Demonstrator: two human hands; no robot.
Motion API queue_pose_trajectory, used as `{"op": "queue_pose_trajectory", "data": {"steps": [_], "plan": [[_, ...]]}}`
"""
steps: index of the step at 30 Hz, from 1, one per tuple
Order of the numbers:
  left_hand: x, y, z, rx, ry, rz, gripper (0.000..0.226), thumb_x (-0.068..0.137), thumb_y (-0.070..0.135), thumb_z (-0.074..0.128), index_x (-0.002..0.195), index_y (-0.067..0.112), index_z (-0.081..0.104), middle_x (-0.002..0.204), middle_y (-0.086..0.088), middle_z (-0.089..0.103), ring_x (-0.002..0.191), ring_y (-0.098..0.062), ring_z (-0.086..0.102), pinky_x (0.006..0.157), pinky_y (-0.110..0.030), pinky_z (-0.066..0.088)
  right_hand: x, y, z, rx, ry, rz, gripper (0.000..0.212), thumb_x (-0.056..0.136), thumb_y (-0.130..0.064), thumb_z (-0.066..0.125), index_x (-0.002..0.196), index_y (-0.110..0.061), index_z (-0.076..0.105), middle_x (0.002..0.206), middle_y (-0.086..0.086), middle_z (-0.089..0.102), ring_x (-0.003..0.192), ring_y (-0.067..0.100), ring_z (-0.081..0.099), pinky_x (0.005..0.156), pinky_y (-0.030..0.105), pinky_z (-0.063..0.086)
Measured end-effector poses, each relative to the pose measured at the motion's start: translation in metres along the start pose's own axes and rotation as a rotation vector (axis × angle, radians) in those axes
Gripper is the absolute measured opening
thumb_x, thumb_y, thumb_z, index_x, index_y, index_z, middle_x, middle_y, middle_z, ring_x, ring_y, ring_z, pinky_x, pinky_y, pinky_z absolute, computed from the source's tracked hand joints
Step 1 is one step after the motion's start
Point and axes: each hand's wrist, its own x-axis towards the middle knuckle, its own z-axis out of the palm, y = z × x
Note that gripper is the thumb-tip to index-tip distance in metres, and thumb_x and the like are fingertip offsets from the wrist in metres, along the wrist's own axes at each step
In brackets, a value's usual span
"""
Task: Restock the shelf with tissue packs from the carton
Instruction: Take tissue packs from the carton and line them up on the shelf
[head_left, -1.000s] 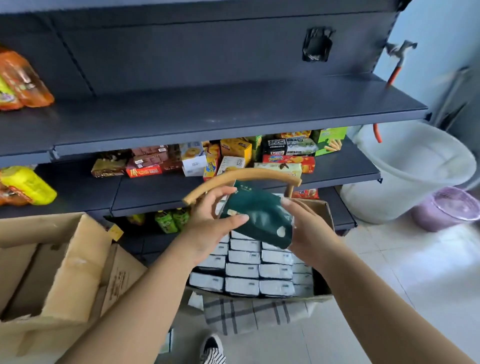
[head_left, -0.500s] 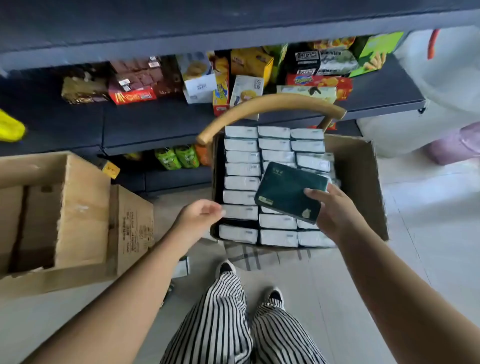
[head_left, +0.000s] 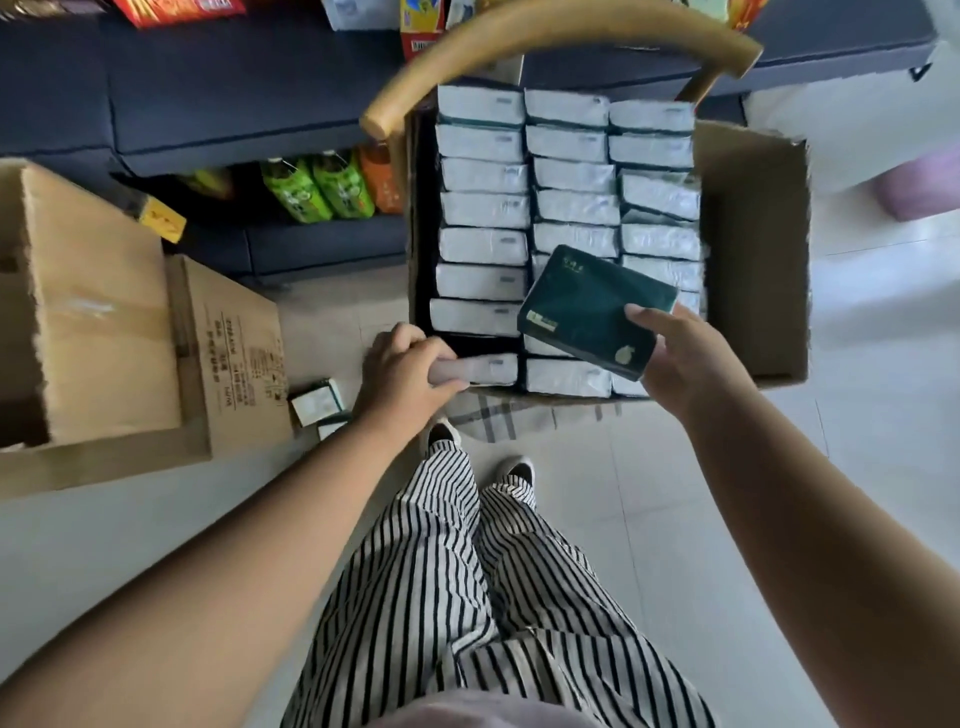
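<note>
The right hand (head_left: 685, 358) pinches a dark green tissue pack (head_left: 592, 312), face up, long axis tilted left-to-right, over the carton (head_left: 753, 249). The left hand (head_left: 405, 374), earlier empty, now grips a nearest-row pack (head_left: 480, 369).

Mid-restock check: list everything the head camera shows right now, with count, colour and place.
Carton: one, brown, on the chair, open.
Tissue packs in carton: three rows, white ends up, exact count unclear.
Loose tissue pack: one, dark green, above the carton.
Chair back: one, tan, curved, behind the carton.
Empty cartons: brown, on the floor, left.
Shelf: dark grey, top.
Green drink packs: two, low shelf.
Striped trousers: black and white.
Left hand: grips a nearest-row pack.
Right hand: holds the loose tissue pack.
</note>
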Motion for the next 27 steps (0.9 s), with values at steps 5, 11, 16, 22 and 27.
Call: {"op": "queue_pose_trajectory", "data": {"steps": [5,11,16,22,27], "plan": [[-0.010,0.015,-0.036,-0.297,-0.042,-0.025,0.020,0.075,0.016,0.075,0.088,0.013,0.061,0.087,0.010,0.054,0.088,-0.011,0.050,0.070,-0.019,0.034,-0.007,-0.011,-0.014,0.068,-0.012,-0.010,0.037,0.090,0.001,0.052,0.126,-0.002,0.048,0.122,0.021,0.059,0.108,0.033,0.062,0.096,0.046,0.048],[-0.012,0.042,-0.097,-0.554,0.057,-0.096,0.019,0.081,0.023,0.069,0.078,0.030,0.052,0.084,0.011,0.057,0.079,-0.003,0.054,0.070,-0.020,0.042,-0.035,-0.041,-0.017,0.199,-0.214,-0.046,0.038,0.095,-0.004,0.042,0.133,-0.004,0.044,0.107,0.015,0.067,0.078,0.022,0.072,0.056,0.027,0.056],[0.005,0.068,-0.123,-0.532,0.361,-0.049,0.016,0.082,0.024,0.069,0.078,0.023,0.053,0.081,0.012,0.055,0.078,-0.009,0.051,0.069,-0.023,0.040,-0.049,-0.059,-0.022,0.284,-0.274,-0.083,0.038,0.096,-0.008,0.042,0.134,-0.002,0.044,0.100,0.012,0.071,0.082,0.020,0.072,0.065,0.027,0.059],[0.029,0.086,-0.051,-0.003,0.366,0.234,0.031,0.063,0.020,0.084,0.072,0.006,0.057,0.075,-0.006,0.054,0.069,-0.025,0.052,0.060,-0.028,0.030,-0.041,-0.051,-0.042,0.330,-0.206,-0.045,0.039,0.095,-0.011,0.043,0.132,-0.001,0.043,0.086,0.012,0.073,0.072,0.019,0.072,0.054,0.023,0.055],[0.029,0.083,0.029,0.223,0.251,0.301,0.040,0.047,0.029,0.091,0.068,0.015,0.060,0.067,-0.002,0.058,0.059,-0.025,0.056,0.060,-0.030,0.038,-0.024,-0.035,-0.070,0.310,-0.156,-0.020,0.040,0.090,-0.009,0.048,0.130,-0.001,0.046,0.101,0.013,0.070,0.077,0.019,0.072,0.058,0.024,0.057]]}}
